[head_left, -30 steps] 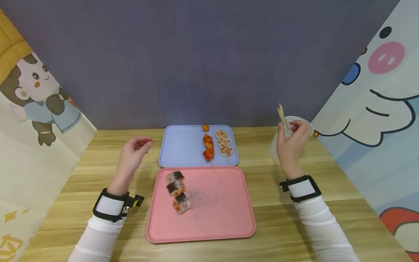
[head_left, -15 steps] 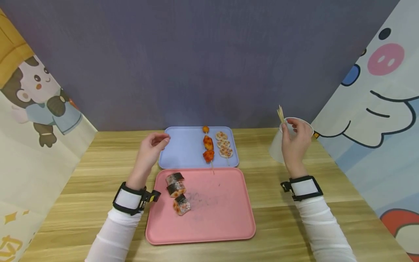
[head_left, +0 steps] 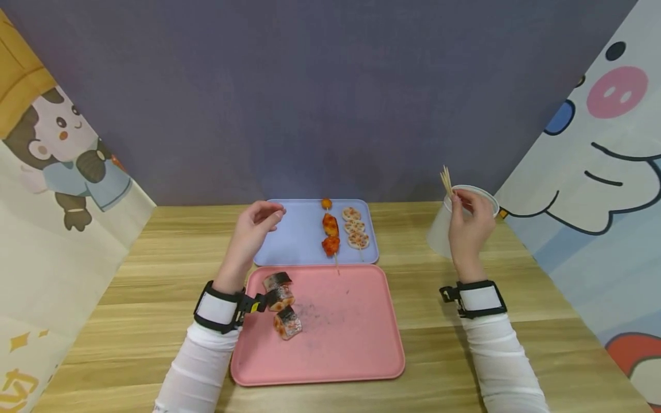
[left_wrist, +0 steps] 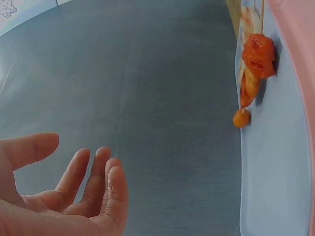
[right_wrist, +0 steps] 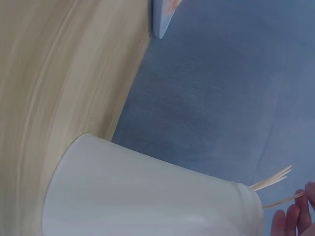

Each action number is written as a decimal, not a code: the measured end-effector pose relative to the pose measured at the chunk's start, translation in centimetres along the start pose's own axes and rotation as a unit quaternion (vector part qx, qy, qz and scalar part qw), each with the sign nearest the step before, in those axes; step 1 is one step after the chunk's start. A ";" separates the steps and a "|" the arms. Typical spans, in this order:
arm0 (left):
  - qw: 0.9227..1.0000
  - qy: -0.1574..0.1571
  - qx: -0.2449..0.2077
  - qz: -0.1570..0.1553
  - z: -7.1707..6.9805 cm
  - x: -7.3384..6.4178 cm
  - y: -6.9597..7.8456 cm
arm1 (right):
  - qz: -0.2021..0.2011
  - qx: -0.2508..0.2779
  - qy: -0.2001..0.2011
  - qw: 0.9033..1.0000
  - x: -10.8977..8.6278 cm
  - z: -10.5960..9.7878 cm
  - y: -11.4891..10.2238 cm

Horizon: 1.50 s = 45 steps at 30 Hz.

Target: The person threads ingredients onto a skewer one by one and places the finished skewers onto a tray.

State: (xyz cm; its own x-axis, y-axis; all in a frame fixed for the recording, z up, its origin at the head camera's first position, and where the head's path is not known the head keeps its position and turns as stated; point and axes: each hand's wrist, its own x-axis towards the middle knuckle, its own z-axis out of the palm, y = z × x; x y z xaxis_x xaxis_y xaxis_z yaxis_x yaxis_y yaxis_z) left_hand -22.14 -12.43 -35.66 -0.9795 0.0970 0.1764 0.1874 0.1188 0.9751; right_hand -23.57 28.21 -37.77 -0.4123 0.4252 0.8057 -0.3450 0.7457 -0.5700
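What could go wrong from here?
The right hand pinches one stick at the rim of the white cup; drawing it out might drag the neighbouring sticks along or tip the cup. The left wrist strap appears close to the fish pieces and could nudge them.

"How does the cup (right_wrist: 152, 194) look from your end?"

"I see a smooth white wall with a faint sheen; plastic or paper, I can't tell. The sticks (right_wrist: 271, 179) look like bare, matt wood."

"And the trays?"

"I'd call the pink tray (head_left: 341, 350) and blue tray (head_left: 296, 235) smooth plastic, the tabletop (head_left: 129, 264) wood-grained, the sleeves (head_left: 193, 367) wrinkled cloth, the red chunk (left_wrist: 259, 55) glossy."
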 end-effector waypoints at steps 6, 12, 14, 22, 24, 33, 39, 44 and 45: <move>1.000 0.010 -0.001 -0.001 -0.2 0.0 0.0 | 0.012 0.025 0.013 1.000 -0.3 -0.1 -0.1; 1.000 0.010 -0.003 -0.002 -0.5 0.0 0.0 | 0.023 0.030 0.013 0.999 -0.3 -0.3 -0.2; 1.000 0.009 -0.002 -0.002 -0.6 0.0 0.0 | 0.027 0.028 0.012 0.999 -0.3 -0.4 -0.4; 1.000 0.003 -0.005 -0.006 -0.2 0.1 0.1 | 0.034 0.037 0.025 0.998 0.1 -0.8 -1.0; 1.000 -0.001 -0.013 -0.006 0.0 0.2 0.2 | 0.026 0.049 0.032 0.998 0.3 -1.0 -1.2; 0.999 0.008 -0.050 -0.002 0.7 0.3 1.2 | -0.040 0.094 0.057 0.993 1.1 -2.4 -4.7; 0.997 0.023 -0.074 0.010 1.1 0.5 1.6 | -0.056 0.146 0.109 0.982 1.0 -3.3 -9.3; 0.996 0.015 -0.085 0.016 1.7 0.6 1.8 | -0.061 0.213 0.151 0.963 0.5 -3.8 -11.4; 0.996 0.014 -0.087 0.017 1.9 0.6 1.9 | -0.063 0.224 0.161 0.959 0.4 -3.9 -11.7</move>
State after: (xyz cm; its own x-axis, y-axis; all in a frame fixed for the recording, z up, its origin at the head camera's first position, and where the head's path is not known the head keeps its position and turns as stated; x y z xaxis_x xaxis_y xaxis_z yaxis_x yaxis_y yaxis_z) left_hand -22.20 -10.32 -33.99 -0.9749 0.0705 0.2111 0.2074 -0.0570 0.9766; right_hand -16.44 21.67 -30.18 -0.0859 0.5367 0.8394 -0.7319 0.5376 -0.4187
